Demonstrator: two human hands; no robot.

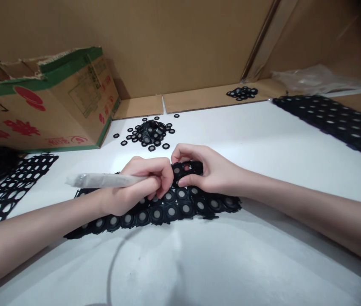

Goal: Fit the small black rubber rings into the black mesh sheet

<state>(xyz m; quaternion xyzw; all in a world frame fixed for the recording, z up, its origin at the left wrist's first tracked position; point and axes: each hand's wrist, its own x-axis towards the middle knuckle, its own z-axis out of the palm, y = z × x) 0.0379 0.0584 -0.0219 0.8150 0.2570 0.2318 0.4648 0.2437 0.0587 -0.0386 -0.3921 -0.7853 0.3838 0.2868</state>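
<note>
— Left fingers (167,171): curled tight round a pale, wrapped tool (104,180), tip hidden. Right fingers (193,181): parted only by the black sheet (142,216) pinched between thumb and fingertips.
— Where's the sheet?
— Mid-desk (231,263), between the near and far edges. Flat along its near side, far part raised in my right grip. Pale discs fill most visible holes; one under my grip shows reddish, probably my skin.
— Why raise it?
— My reading: it puts those holes within reach of both hands; the thumb steadies them.
— And the loose pieces?
— Dark-rimmed pile (150,132) towards the far edge, likely placed there for easy reach without crowding my wrists. Smaller pile (242,92) on cardboard beyond that edge. Open-holed sheet (15,191) by the left edge, beside the printed carton (81,93).
</note>
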